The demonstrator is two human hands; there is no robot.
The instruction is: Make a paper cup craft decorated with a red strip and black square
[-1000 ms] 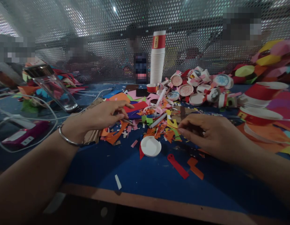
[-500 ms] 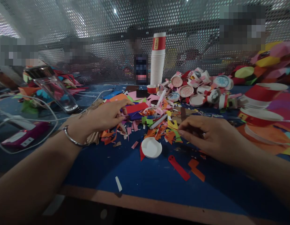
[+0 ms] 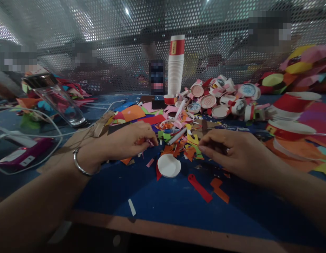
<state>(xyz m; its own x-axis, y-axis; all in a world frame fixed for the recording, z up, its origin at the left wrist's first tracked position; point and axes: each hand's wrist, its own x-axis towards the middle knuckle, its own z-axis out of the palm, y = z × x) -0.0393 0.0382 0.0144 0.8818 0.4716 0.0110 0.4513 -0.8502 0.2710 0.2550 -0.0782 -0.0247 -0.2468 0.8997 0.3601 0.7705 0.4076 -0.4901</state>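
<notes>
My left hand (image 3: pixel 138 137) hovers over the left side of a heap of paper scraps (image 3: pixel 175 146), its fingers loosely bent and apart with nothing seen in them. My right hand (image 3: pixel 228 149) is at the right side of the heap, fingers curled, thumb close to the forefinger, and no held thing shows. Between the hands, nearer to me, a shallow white paper cup bottom (image 3: pixel 169 165) lies with a red paper piece (image 3: pixel 158 172) sticking out beneath it. A red paper strip (image 3: pixel 200 188) and an orange paper piece (image 3: pixel 220 190) lie to its right.
A tall stack of paper cups (image 3: pixel 175 66) stands at the back beside a pile of cut cup bottoms (image 3: pixel 208 101). More cups (image 3: pixel 294 107) are at right. A glass bottle (image 3: pixel 64 102), a white cable (image 3: pixel 60 135) and a purple box (image 3: pixel 26 153) are at left. Perforated metal closes the back.
My left hand has moved right and slightly toward me, over the scraps, uncovering coloured paper behind it. My right hand and the white cup bottom have hardly moved.
</notes>
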